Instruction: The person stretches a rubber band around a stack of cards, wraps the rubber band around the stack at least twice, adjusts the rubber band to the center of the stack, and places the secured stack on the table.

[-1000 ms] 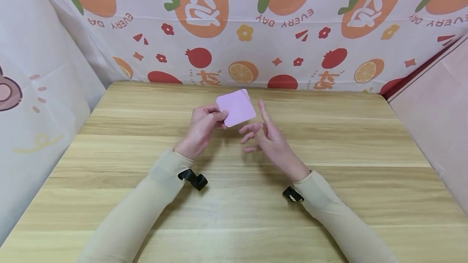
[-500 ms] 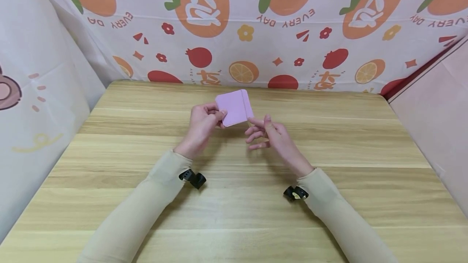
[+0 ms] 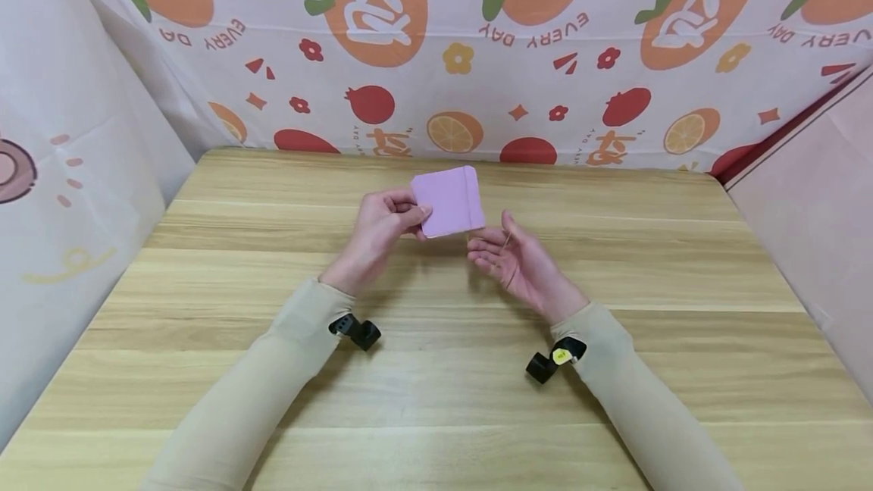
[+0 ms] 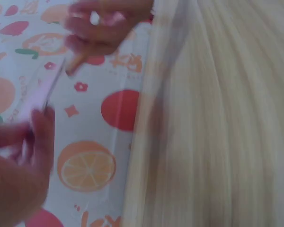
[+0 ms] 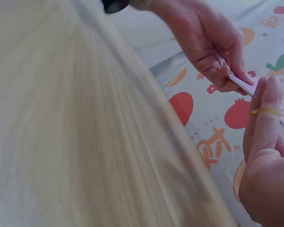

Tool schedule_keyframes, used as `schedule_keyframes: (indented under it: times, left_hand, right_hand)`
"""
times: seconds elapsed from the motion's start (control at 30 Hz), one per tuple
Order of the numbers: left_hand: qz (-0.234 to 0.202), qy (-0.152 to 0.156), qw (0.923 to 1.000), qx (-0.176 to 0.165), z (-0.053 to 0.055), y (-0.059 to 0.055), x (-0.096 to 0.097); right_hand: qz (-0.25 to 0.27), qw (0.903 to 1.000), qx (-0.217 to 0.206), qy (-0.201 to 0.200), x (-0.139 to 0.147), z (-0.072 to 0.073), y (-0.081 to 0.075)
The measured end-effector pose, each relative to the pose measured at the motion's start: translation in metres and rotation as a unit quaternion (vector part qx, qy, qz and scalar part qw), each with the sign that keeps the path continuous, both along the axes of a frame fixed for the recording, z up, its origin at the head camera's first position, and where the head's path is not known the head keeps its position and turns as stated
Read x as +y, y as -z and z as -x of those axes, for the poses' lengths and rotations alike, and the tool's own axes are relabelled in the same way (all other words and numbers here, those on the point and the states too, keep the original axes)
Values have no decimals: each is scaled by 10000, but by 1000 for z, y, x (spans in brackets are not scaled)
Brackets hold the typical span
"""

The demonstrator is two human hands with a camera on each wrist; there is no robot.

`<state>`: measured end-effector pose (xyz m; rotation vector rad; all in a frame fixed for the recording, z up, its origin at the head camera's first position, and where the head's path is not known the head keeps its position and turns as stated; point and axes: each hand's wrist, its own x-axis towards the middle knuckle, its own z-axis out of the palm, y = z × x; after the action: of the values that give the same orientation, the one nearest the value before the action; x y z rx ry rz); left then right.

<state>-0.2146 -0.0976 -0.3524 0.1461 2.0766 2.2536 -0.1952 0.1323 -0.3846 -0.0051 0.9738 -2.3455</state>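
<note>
My left hand (image 3: 380, 232) pinches the near left edge of a thin stack of pink square cards (image 3: 445, 201), thumb on top, raised above the table. Close to the right end of the stack, a thin line runs from top to bottom. Just below the stack's right corner is my right hand (image 3: 524, 270), palm turned partly up and fingers nearly straight. A thin yellow rubber band (image 5: 269, 111) is looped across those fingers in the right wrist view. Whether it also passes round the cards is hard to tell. Motion blurs the left wrist view.
A wood-grain table (image 3: 423, 400) lies under both arms. Behind it hangs a white cloth (image 3: 402, 97) printed with fruit, and more pale cloth hangs at the left and right sides. Each wrist carries a small black camera (image 3: 358, 332).
My right hand has turned from palm down to partly palm up, its index finger coming down beside the cards. The line on the stack went from slanting across a corner to upright. The cards shifted slightly right.
</note>
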Motion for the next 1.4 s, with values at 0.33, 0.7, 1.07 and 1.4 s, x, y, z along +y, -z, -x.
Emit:
schedule_keyframes:
  times: [0.33,0.7,1.07,1.4]
  left_hand:
    - [1183,1066,9846,724,3,3,-10]
    - [2866,1594,9275,1793,3,0,-14]
    - [3188,1934,8847,2796,-3,-4,-7]
    - [2851,1597,9200,2166,-3,4,-6]
  right_hand:
    - [-505,9987,71,-101,0,2,-1]
    - [-473,9970,152,-600,5,2,0]
    - [-679,9959,-33,-589,5,0,0]
    - [-1009,9940,-160,-380,5,1,1]
